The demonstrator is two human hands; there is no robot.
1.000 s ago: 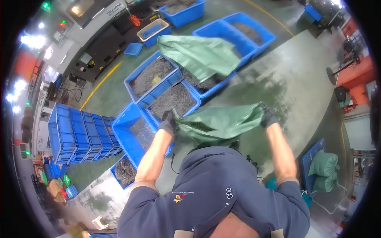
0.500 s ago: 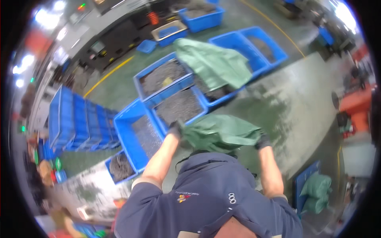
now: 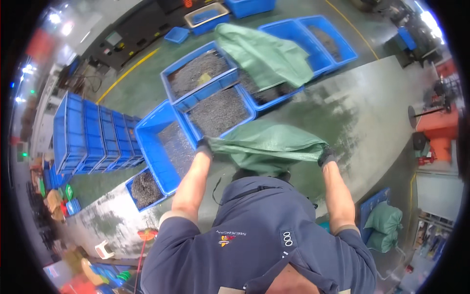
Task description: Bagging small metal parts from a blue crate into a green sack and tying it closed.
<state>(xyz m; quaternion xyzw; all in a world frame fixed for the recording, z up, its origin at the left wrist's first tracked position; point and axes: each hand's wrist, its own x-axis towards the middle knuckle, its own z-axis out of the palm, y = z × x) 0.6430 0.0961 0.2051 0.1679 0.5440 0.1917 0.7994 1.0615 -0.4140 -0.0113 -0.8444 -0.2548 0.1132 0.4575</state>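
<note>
Stretched between my two hands is a green woven sack (image 3: pixel 269 139), hanging in front of my waist. My left hand (image 3: pixel 204 146), in a dark glove, grips its left corner close to a blue bin. My right hand (image 3: pixel 326 156), also gloved, is closed on the sack's right end. Just beyond lies a blue bin of small grey metal parts (image 3: pixel 218 111), with another filled bin (image 3: pixel 198 73) resting higher behind it. A second green sack (image 3: pixel 267 54) is draped over a neighbouring bin (image 3: pixel 276 100).
A tall stack of blue crates (image 3: pixel 93 134) stands at the left. Beside it are a tilted, partly filled blue bin (image 3: pixel 156 125) and a smaller bin of dark parts (image 3: pixel 146 190). Filled green sacks (image 3: pixel 384 223) sit at the lower right. More blue bins (image 3: pixel 293 36) are farther back.
My hands have spread slightly farther apart, pulling the sack's upper edge straighter. The view has shifted, so the bins appear higher up.
</note>
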